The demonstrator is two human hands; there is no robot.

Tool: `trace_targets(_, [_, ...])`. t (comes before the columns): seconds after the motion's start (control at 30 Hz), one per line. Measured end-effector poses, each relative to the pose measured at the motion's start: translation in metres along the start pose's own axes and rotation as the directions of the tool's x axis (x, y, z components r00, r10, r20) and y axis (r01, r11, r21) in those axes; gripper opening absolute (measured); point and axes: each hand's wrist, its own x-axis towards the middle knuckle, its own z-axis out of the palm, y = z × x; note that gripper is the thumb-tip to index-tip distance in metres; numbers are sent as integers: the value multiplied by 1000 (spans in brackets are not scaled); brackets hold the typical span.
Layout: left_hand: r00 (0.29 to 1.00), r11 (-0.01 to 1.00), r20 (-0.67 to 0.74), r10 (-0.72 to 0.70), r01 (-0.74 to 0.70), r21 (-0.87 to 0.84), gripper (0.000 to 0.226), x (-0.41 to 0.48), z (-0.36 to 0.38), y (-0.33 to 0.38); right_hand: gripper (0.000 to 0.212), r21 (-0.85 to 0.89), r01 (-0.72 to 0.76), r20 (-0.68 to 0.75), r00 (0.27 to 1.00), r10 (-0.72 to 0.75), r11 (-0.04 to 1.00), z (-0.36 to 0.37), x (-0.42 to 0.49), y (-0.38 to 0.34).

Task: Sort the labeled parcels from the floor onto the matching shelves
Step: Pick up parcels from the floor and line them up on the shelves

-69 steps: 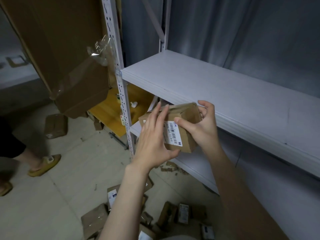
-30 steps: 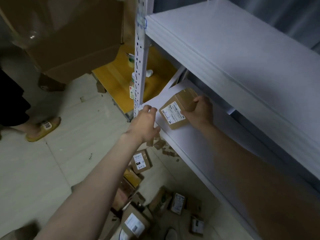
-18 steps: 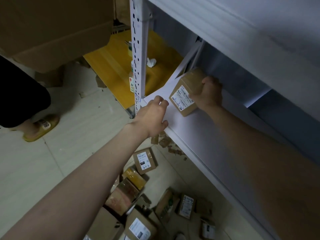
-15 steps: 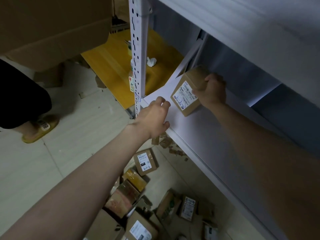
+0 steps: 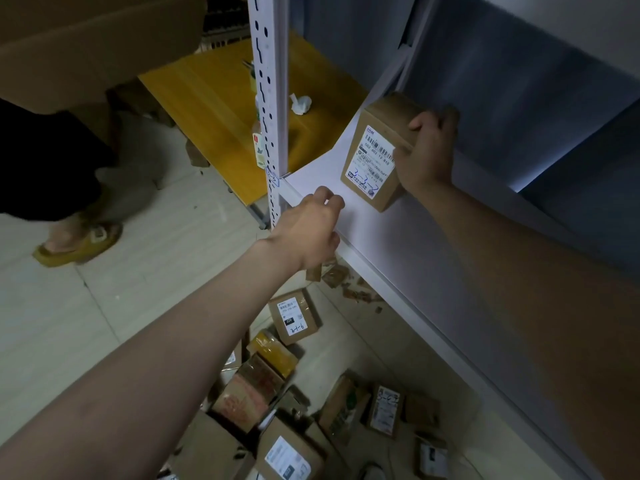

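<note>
Head view, single item in handling. Box (image 5: 377, 150): small brown carton, white label (image 5: 375, 159) facing out with barcode and handwritten 3-3-2; it stands at the left end of the lower shelf (image 5: 398, 244), its lower corner on the board, and whether it sits flat cannot be told. Right hand (image 5: 427, 150): fingers and thumb wrapped round the box's right side and top. Left hand (image 5: 308, 230): fingers curled over the shelf's front edge just right of the post (image 5: 268, 98), thumb hidden beneath. Room: the board runs bare from the box rightward; a diagonal brace (image 5: 391, 74) stands close behind the box; the upper shelf (image 5: 554, 36) overhangs. Floor stock: one labelled parcel (image 5: 294, 317) lies apart below the left hand, with a heap of others (image 5: 287, 452) nearer the bottom edge, several cut off by the frame or covered by the left forearm. Beyond the post: a yellow table (image 5: 214, 98), partly under a large carton (image 5: 86, 36). A bystander's sandalled foot (image 5: 78, 242), blurred. Small print on the labels unreadable.
</note>
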Motion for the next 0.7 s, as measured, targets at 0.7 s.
trace_targets(0.7, [972,991,194,-135,133,24,58,-73,78,-31,40,-51,464,118,882,-456,884,3,-132,-22])
